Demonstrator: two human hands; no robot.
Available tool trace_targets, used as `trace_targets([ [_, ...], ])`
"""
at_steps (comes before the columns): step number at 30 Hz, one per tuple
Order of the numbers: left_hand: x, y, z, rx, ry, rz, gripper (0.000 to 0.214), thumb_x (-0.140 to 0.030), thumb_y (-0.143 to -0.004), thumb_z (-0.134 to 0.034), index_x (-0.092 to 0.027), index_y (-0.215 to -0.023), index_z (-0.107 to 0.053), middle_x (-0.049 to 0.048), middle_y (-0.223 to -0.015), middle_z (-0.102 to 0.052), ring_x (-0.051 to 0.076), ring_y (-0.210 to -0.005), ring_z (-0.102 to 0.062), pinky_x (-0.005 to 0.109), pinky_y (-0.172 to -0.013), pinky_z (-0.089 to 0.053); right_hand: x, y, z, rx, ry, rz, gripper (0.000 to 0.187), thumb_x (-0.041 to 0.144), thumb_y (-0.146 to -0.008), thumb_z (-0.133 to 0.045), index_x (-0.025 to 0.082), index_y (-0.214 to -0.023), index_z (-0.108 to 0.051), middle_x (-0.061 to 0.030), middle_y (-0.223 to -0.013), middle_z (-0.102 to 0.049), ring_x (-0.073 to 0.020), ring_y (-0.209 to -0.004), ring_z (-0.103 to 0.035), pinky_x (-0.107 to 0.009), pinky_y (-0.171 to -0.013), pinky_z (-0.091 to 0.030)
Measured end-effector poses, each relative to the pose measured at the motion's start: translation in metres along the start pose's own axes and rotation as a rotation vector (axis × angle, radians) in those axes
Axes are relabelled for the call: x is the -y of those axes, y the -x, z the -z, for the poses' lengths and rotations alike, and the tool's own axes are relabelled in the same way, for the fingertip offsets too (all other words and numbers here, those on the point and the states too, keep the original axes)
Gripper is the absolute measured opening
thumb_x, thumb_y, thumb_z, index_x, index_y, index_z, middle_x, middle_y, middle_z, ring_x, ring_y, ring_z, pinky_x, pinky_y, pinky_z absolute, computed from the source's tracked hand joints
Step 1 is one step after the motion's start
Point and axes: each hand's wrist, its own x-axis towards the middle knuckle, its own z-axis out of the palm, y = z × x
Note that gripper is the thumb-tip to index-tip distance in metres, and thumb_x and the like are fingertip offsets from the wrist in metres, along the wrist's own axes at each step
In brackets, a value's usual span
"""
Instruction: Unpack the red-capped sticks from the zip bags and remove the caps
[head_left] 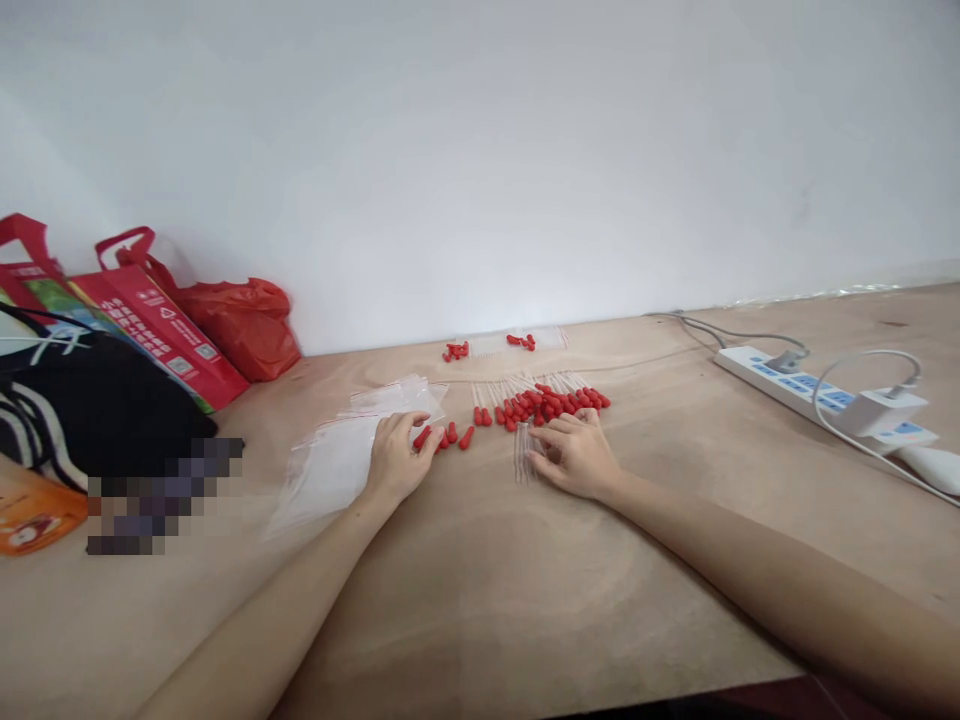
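My left hand (399,455) rests at the edge of some clear plastic bags, its thumb and fingers curled round a red rubber bulb (421,438). Several more loose red bulbs (466,437) lie just right of its fingertips. Over a small row of thin clear tubes (520,455), my right hand (574,452) has its fingers bent, with thumb and forefinger at the row's right end. Behind it spreads a pile of droppers (555,402), red bulbs toward me and clear stems pointing away.
Flat zip bags (330,465) overlap on the left. Farther back lies a bag with red-bulbed pieces (520,341). A white power strip (780,382) with cables and a plugged-in adapter (885,408) sits right. Red shopping bags (161,320) and a black bag (97,400) stand left.
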Motion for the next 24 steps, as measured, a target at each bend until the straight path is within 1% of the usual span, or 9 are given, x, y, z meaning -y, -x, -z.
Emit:
trace_targets([
  [2, -0.008, 0.000, 0.001, 0.023, -0.034, -0.074, 0.020, -0.036, -0.075, -0.053, -0.018, -0.082, -0.060, 0.0047, -0.084, -0.060, 0.020, -0.083, -0.051, 0.034, -0.076, -0.041, 0.000, 0.000, 0.002, 0.041, 0.004, 0.026, 0.035, 0.047, -0.076, -0.049, 0.020, -0.093, -0.063, -0.0028, -0.072, -0.062, -0.0148, -0.073, -0.050, -0.033, -0.073, -0.020],
  [4, -0.018, -0.002, 0.000, 0.081, -0.061, -0.122, 0.019, -0.036, -0.074, -0.054, -0.020, -0.081, -0.061, 0.0040, -0.082, -0.060, 0.020, -0.084, -0.050, 0.034, -0.077, -0.039, 0.000, -0.001, 0.003, 0.079, 0.011, 0.047, 0.043, 0.054, -0.074, -0.049, 0.020, -0.097, -0.063, -0.0035, -0.075, -0.061, -0.0155, -0.075, -0.049, -0.033, -0.072, -0.020],
  [7, -0.032, -0.010, -0.008, 0.175, -0.126, -0.151, 0.022, -0.038, -0.073, -0.055, -0.021, -0.086, -0.062, 0.0042, -0.084, -0.060, 0.022, -0.088, -0.049, 0.037, -0.079, -0.037, 0.000, -0.001, 0.004, 0.125, 0.019, 0.060, 0.050, 0.059, -0.072, -0.047, 0.020, -0.100, -0.062, -0.0039, -0.077, -0.059, -0.0161, -0.077, -0.048, -0.033, -0.072, -0.021],
  [9, -0.038, -0.019, -0.016, 0.229, -0.178, -0.086, 0.026, -0.043, -0.074, -0.052, -0.021, -0.085, -0.063, 0.0057, -0.087, -0.060, 0.024, -0.092, -0.048, 0.039, -0.080, -0.035, 0.000, -0.001, 0.005, 0.145, 0.022, 0.062, 0.051, 0.060, -0.073, -0.046, 0.020, -0.101, -0.061, -0.0044, -0.078, -0.059, -0.0167, -0.078, -0.047, -0.034, -0.072, -0.021],
  [12, -0.045, -0.035, -0.028, 0.296, -0.255, 0.083, 0.038, -0.051, -0.077, -0.041, -0.021, -0.075, -0.065, 0.0094, -0.096, -0.059, 0.029, -0.097, -0.046, 0.043, -0.081, -0.034, -0.001, -0.002, 0.006, 0.164, 0.021, 0.066, 0.056, 0.061, -0.073, -0.044, 0.018, -0.105, -0.059, -0.0053, -0.080, -0.058, -0.0176, -0.080, -0.047, -0.034, -0.073, -0.021],
  [15, -0.049, -0.048, -0.037, 0.382, -0.331, 0.198, 0.045, -0.053, -0.077, -0.036, -0.021, -0.074, -0.067, 0.0127, -0.103, -0.056, 0.032, -0.102, -0.043, 0.045, -0.081, -0.033, -0.001, -0.002, 0.007, 0.179, -0.005, 0.056, 0.059, 0.062, -0.072, -0.045, 0.017, -0.107, -0.058, -0.0055, -0.079, -0.058, -0.0177, -0.079, -0.047, -0.034, -0.073, -0.022],
  [18, -0.051, -0.057, -0.045, 0.445, -0.372, 0.253, 0.039, -0.047, -0.075, -0.042, -0.017, -0.076, -0.067, 0.0159, -0.104, -0.056, 0.034, -0.103, -0.043, 0.044, -0.080, -0.034, -0.001, -0.002, 0.007, 0.169, -0.031, 0.044, 0.060, 0.062, -0.071, -0.046, 0.016, -0.109, -0.057, -0.0055, -0.080, -0.058, -0.0177, -0.079, -0.047, -0.034, -0.073, -0.023],
  [21, -0.053, -0.063, -0.049, 0.454, -0.390, 0.277, 0.035, -0.041, -0.072, -0.047, -0.012, -0.080, -0.065, 0.0186, -0.102, -0.057, 0.034, -0.100, -0.045, 0.044, -0.078, -0.035, -0.001, -0.001, 0.006, 0.126, -0.047, 0.042, 0.058, 0.060, -0.072, -0.047, 0.016, -0.109, -0.057, -0.0055, -0.079, -0.058, -0.0176, -0.078, -0.048, -0.034, -0.073, -0.024],
  [24, -0.057, -0.065, -0.044, 0.438, -0.402, 0.282, 0.035, -0.038, -0.074, -0.045, -0.010, -0.084, -0.063, 0.0198, -0.103, -0.056, 0.035, -0.101, -0.046, 0.044, -0.077, -0.036, -0.003, 0.000, 0.005, 0.063, -0.067, 0.018, 0.047, 0.054, -0.075, -0.048, 0.019, -0.105, -0.059, -0.0042, -0.077, -0.057, -0.0165, -0.076, -0.048, -0.034, -0.073, -0.026],
])
